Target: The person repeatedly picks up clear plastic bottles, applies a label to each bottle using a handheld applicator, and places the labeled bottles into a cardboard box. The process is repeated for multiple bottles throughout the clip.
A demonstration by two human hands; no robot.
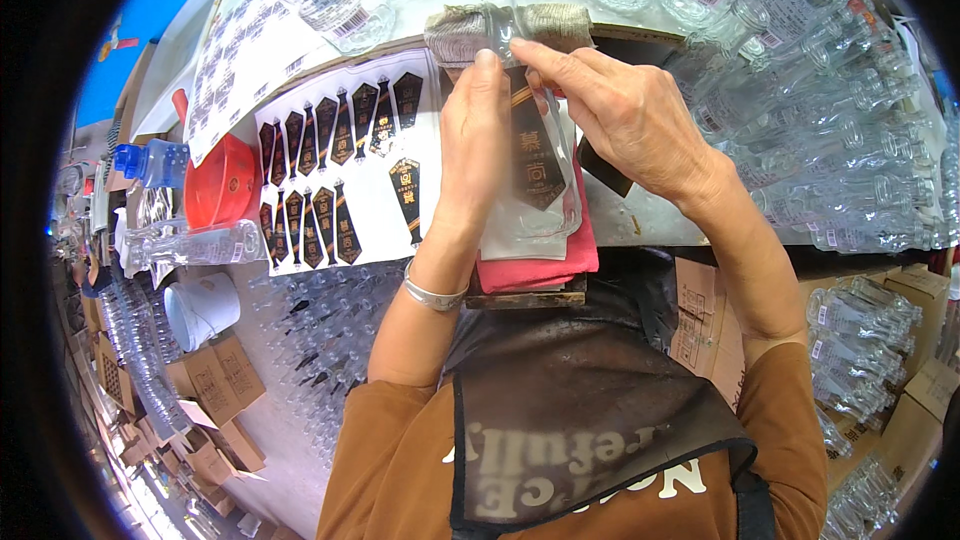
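Observation:
A clear glass bottle (552, 223) lies flat before me, its neck on a rolled grey cloth (455, 32) and its base toward me. On its upper face is a black tie-shaped label (535, 145) with gold markings. My left hand (474, 130) is closed along the bottle's left side, thumb up by the shoulder. From the right, my right hand (625, 105) rests on the bottle with its index finger stretched to the base of the neck. Its other fingers are bent at the bottle's right side, partly hidden. Under the bottle are red cloths (555, 265).
A white sheet of black tie-shaped labels (375, 165) lies left of the bottle. Beyond it are a red bowl (222, 180) and a bottle lying on its side (200, 243). Many clear bottles (820, 130) crowd the right and far side. Cardboard boxes (220, 377) stand below left.

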